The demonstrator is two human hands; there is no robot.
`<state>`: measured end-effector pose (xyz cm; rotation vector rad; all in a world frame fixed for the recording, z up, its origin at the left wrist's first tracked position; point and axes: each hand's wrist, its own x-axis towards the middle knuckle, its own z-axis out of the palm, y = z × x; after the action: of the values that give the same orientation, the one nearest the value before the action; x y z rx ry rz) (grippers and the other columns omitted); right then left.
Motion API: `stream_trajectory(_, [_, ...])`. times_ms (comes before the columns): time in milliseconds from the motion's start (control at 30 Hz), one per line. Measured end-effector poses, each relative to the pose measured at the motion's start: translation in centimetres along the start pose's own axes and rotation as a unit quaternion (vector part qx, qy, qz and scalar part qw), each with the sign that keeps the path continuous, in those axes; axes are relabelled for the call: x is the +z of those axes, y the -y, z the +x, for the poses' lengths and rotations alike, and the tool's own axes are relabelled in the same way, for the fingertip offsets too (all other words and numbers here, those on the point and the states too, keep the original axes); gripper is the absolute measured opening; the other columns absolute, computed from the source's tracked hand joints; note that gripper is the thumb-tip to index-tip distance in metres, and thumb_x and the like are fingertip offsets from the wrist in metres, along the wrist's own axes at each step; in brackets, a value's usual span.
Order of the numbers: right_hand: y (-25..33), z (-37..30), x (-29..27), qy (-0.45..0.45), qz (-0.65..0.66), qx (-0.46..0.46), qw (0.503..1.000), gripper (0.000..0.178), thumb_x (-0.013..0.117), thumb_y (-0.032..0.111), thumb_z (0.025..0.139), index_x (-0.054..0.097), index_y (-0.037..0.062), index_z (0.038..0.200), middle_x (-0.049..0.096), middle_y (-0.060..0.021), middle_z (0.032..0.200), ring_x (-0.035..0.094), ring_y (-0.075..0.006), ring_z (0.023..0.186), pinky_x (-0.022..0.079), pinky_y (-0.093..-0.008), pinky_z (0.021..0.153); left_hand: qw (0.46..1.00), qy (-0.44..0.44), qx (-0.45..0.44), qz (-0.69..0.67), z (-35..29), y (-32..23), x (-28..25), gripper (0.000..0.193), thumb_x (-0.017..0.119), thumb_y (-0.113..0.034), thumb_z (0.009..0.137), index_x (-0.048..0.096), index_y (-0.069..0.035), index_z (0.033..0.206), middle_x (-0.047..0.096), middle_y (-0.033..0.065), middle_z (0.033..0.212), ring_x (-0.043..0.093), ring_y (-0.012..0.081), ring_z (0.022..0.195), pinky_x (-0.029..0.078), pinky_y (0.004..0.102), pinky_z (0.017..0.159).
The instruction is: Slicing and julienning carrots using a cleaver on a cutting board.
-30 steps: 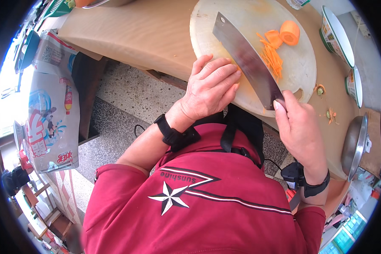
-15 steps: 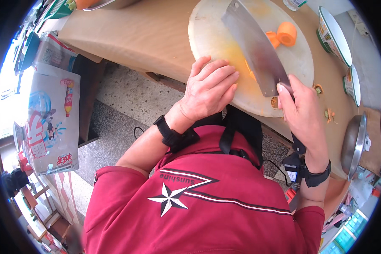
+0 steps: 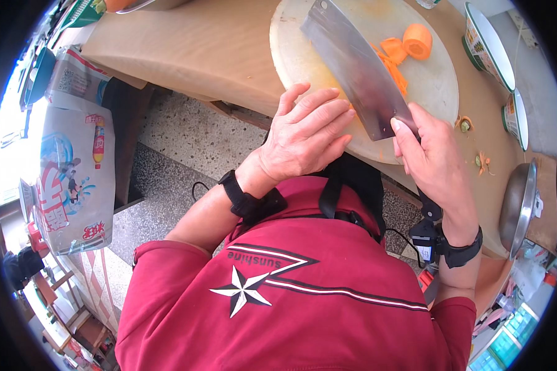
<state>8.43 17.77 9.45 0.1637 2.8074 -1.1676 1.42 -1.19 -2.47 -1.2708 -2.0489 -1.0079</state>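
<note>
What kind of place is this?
Probably a simple kitchen or food stall: a round cutting board with carrot, a cleaver in the right hand, and bowls alongside.

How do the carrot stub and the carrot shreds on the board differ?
The carrot stub is one thick rounded chunk; the carrot shreds are thin strips in a loose pile. The stub lies clear of the cleaver, farther toward the far side of the cutting board; the shreds lie right along the blade's edge. Both are orange and rest on the round board. The right hand grips the cleaver.
</note>
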Motion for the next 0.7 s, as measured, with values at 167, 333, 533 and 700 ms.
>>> stream_trajectory(167, [0.3, 0.3, 0.0, 0.006, -0.001, 0.010, 1.000, 0.020, 0.056, 0.010, 0.092, 0.046, -0.0057, 0.084, 0.053, -0.0240, 0.066, 0.052, -0.0422, 0.060, 0.041, -0.0418, 0.055, 1.000, 0.012, 0.010, 0.001, -0.1, 0.2, 0.3, 0.036, 0.073, -0.020, 0.074, 0.067, -0.006, 0.107, 0.062, 0.0049, 0.111, 0.059, 0.0226, 0.108, 0.037, 0.0464, 0.101])
stream_trajectory(333, [0.7, -0.6, -0.3, -0.016, -0.006, 0.003, 1.000, 0.018, 0.055, 0.008, 0.092, 0.047, -0.0057, 0.085, 0.054, -0.0240, 0.067, 0.053, -0.0427, 0.060, 0.041, -0.0412, 0.054, 1.000, 0.011, 0.020, -0.009, -0.1, 0.4, 0.5, 0.034, 0.073, -0.018, 0.074, 0.068, -0.006, 0.105, 0.062, 0.0049, 0.110, 0.059, 0.0224, 0.107, 0.039, 0.0460, 0.099])
stream_trajectory(533, [1.0, -2.0, -0.7, -0.034, -0.060, -0.030, 0.997, 0.014, 0.055, 0.007, 0.092, 0.049, -0.0047, 0.087, 0.057, -0.0229, 0.069, 0.057, -0.0425, 0.065, 0.043, -0.0418, 0.056, 1.000, 0.009, 0.012, -0.007, -0.1, 0.3, 0.4, 0.033, 0.073, -0.018, 0.074, 0.068, -0.005, 0.104, 0.062, 0.0049, 0.109, 0.059, 0.0220, 0.105, 0.040, 0.0458, 0.097])
stream_trajectory(700, [1.0, -2.4, -0.5, -0.009, -0.076, -0.022, 0.997, 0.013, 0.056, 0.007, 0.092, 0.050, -0.0041, 0.090, 0.059, -0.0229, 0.071, 0.059, -0.0433, 0.067, 0.044, -0.0445, 0.057, 1.000, 0.006, 0.012, -0.011, -0.1, 0.2, 0.5, 0.030, 0.071, -0.018, 0.076, 0.069, -0.005, 0.104, 0.063, 0.0060, 0.108, 0.061, 0.0233, 0.104, 0.039, 0.0445, 0.098])
